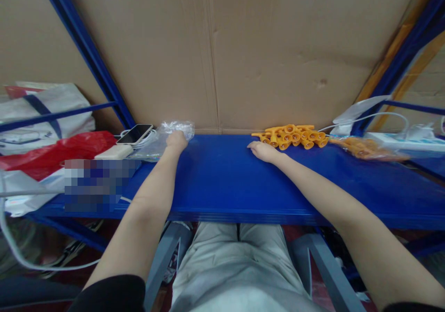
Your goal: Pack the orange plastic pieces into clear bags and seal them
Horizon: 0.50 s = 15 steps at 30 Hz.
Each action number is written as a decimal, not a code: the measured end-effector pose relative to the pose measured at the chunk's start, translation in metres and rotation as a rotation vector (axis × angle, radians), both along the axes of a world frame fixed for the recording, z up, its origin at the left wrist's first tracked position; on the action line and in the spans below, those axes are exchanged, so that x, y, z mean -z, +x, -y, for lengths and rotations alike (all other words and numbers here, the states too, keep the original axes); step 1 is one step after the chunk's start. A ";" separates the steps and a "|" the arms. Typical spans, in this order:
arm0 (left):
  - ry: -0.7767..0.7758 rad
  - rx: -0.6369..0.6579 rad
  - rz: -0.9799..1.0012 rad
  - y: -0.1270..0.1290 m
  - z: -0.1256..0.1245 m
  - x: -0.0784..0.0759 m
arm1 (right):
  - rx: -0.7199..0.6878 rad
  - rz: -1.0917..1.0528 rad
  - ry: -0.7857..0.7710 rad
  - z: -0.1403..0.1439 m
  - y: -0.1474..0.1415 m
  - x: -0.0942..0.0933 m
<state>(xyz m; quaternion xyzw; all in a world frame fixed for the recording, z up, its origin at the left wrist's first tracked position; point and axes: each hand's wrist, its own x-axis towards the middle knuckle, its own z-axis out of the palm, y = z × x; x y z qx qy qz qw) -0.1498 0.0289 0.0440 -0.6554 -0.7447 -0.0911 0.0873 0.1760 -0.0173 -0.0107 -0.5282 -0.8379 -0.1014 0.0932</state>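
My left hand reaches to the back of the blue shelf and closes on a crumpled clear plastic bag. My right hand lies flat on the shelf with fingers loosely apart, just left of a pile of small orange plastic parts, and holds nothing. A second clear bag filled with orange parts lies further right.
A phone and a white power bank sit at the left beside a red bag. White cables and a power strip are at the right. Cardboard backs the shelf, between blue frame posts.
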 end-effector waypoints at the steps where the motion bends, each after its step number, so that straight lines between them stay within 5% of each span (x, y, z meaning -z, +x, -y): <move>1: 0.019 0.017 -0.014 0.006 0.002 -0.003 | 0.004 0.002 -0.004 0.000 0.000 0.000; 6: 0.039 0.363 -0.071 0.049 0.011 -0.003 | 0.021 0.045 0.047 0.001 0.000 0.000; 10: -0.121 0.671 -0.121 0.075 0.014 0.014 | 0.040 0.067 0.031 0.007 -0.005 -0.003; 15: -0.215 0.793 -0.104 0.079 0.010 0.023 | 0.140 -0.011 0.118 0.010 0.002 -0.028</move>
